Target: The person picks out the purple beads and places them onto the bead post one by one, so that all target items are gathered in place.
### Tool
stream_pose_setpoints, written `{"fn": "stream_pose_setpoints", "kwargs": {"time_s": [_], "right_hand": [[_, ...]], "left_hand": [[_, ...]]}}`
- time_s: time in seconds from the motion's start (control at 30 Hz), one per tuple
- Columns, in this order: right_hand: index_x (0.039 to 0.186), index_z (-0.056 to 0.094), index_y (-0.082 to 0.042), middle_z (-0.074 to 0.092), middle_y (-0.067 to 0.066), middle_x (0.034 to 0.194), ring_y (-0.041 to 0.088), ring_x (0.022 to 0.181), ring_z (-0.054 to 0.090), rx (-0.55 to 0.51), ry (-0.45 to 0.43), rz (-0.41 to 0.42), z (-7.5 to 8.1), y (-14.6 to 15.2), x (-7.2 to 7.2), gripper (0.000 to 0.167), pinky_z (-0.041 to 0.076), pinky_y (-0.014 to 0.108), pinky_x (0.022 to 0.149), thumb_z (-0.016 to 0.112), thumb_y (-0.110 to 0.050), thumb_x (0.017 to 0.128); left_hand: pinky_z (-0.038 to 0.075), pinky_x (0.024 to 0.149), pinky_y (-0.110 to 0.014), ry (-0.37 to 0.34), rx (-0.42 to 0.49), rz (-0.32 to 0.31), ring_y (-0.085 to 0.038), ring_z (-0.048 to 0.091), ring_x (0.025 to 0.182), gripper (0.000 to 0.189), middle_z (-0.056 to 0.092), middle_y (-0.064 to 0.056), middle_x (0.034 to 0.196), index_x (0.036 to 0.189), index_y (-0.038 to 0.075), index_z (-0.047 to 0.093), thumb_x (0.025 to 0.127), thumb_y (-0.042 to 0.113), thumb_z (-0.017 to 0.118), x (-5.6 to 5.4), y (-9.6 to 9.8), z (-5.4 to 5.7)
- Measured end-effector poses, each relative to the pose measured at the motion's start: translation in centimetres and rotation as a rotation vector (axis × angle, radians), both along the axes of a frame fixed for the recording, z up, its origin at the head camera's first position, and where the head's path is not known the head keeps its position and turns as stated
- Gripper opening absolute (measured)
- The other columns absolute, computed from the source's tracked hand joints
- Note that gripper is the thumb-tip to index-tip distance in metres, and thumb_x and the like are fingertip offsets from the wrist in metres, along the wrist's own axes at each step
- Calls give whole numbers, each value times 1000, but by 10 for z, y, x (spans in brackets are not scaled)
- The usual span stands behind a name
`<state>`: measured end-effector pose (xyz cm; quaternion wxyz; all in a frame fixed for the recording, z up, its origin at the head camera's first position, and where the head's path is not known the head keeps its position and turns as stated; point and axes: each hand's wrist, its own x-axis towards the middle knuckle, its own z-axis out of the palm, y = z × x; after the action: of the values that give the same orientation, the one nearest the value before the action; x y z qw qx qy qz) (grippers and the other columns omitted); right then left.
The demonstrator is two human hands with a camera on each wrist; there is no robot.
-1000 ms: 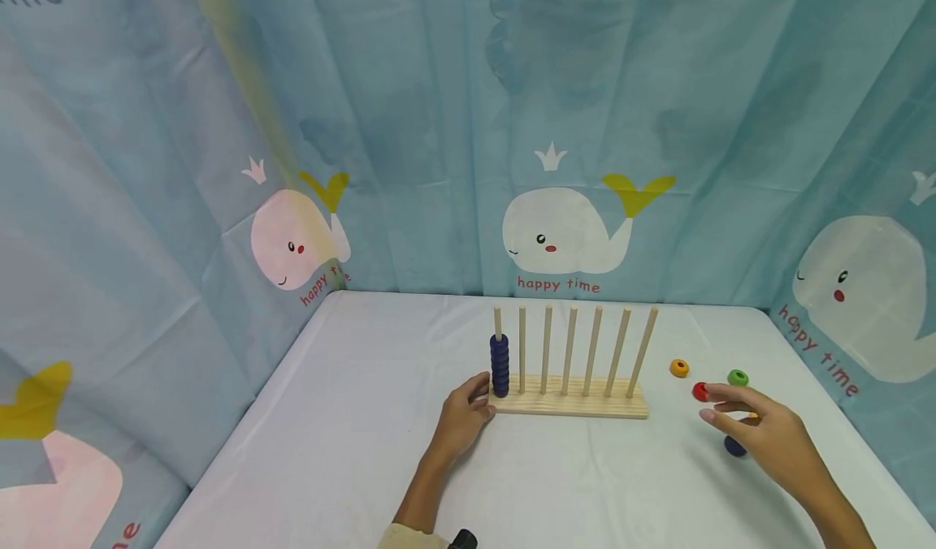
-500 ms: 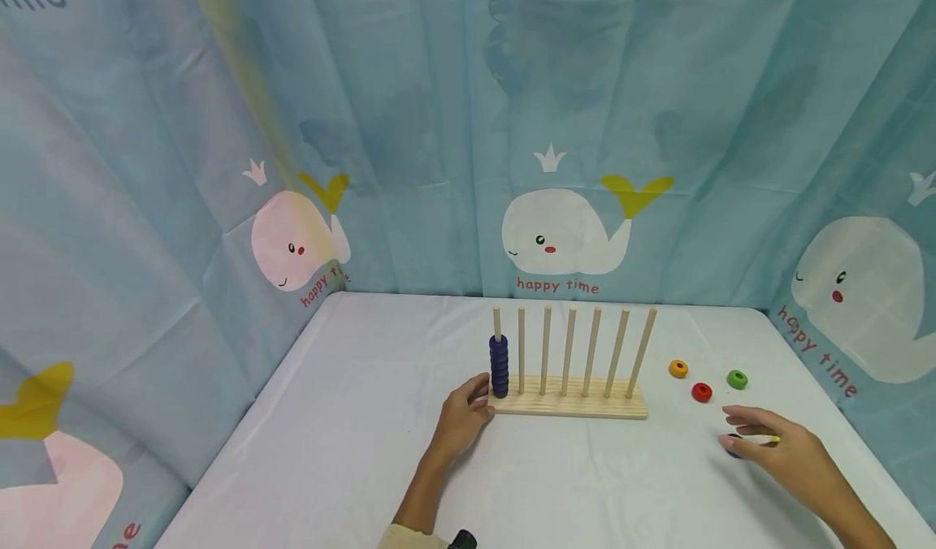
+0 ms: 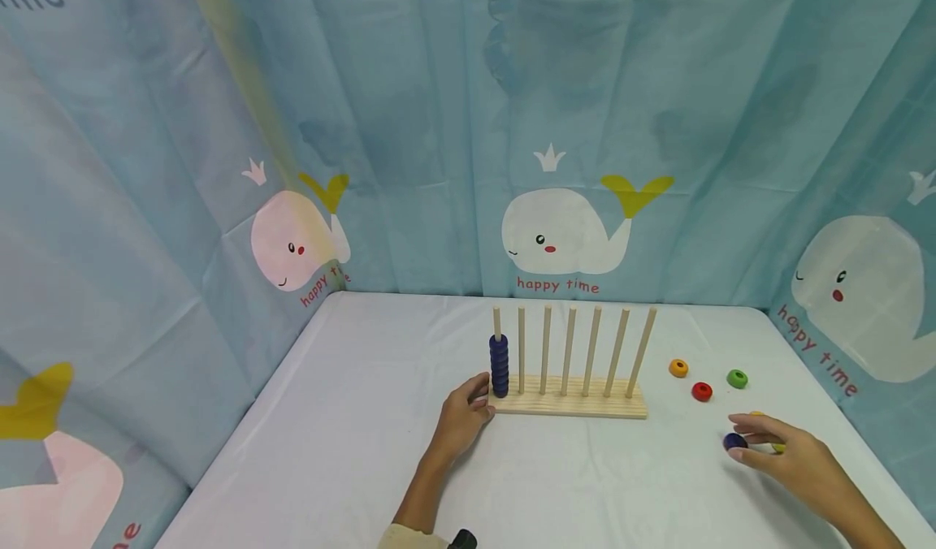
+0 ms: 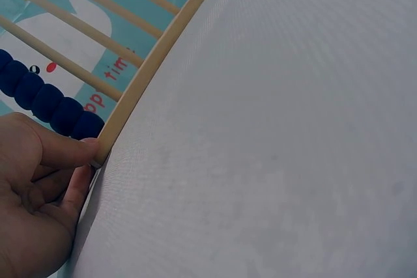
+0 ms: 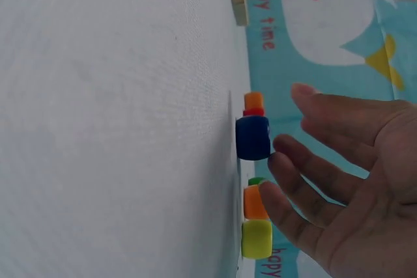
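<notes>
A wooden peg rack (image 3: 570,404) stands upright on the table, with a stack of dark blue beads (image 3: 500,367) on its leftmost peg. My left hand (image 3: 461,417) grips the left end of the rack's base, the thumb on the edge in the left wrist view. To the right, my right hand (image 3: 797,456) hovers at a loose dark blue bead (image 5: 253,138), fingers spread and slightly bent. In the right wrist view the fingertips are beside the bead, not closed around it. A yellow bead (image 5: 257,239) and an orange bead (image 5: 255,202) lie by the same hand, partly hidden in the head view.
Loose red (image 3: 702,391), orange and green beads lie right of the rack. The other pegs on the rack are bare. A white cloth (image 3: 351,451) covers the table, and a blue whale-print curtain (image 3: 424,127) hangs behind and at both sides.
My right hand has drawn back from over the red bead, towards me and slightly right, to the loose dark blue bead. The left hand and rack have stayed put.
</notes>
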<state>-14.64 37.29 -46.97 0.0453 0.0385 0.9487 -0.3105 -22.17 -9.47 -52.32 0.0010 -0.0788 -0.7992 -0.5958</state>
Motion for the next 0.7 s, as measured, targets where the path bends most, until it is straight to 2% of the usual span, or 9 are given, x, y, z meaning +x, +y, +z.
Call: {"fn": "stream_pose_setpoints", "kwargs": {"time_s": [0.3,0.53,0.7], "right_hand": [[129,58,3,41,36,136,45,108,56,3,-11,11,-2,5,-4,74,59,43,75,78,-46,77],[124,61,4,63,26,114,42,101,59,19,-39,10,-3,5,-8,72,58,45,75,81,-43,74],[120,65,2,67,18,105,38,98,59,36,-55,9,-4,5,-9,64,57,47,75,83,-37,73]], "left_hand": [[51,93,-23,9,-7,4,-22,60,115,58,57,-13,134,142,3,47,87,-3,63,0,0,0],[51,93,-25,17,-15,4,-23,60,114,57,57,-14,133,142,3,48,88,-3,63,0,1,-1],[51,94,-27,17,10,-2,-26,59,116,57,56,-15,134,142,3,47,88,-5,63,0,1,0]]}}
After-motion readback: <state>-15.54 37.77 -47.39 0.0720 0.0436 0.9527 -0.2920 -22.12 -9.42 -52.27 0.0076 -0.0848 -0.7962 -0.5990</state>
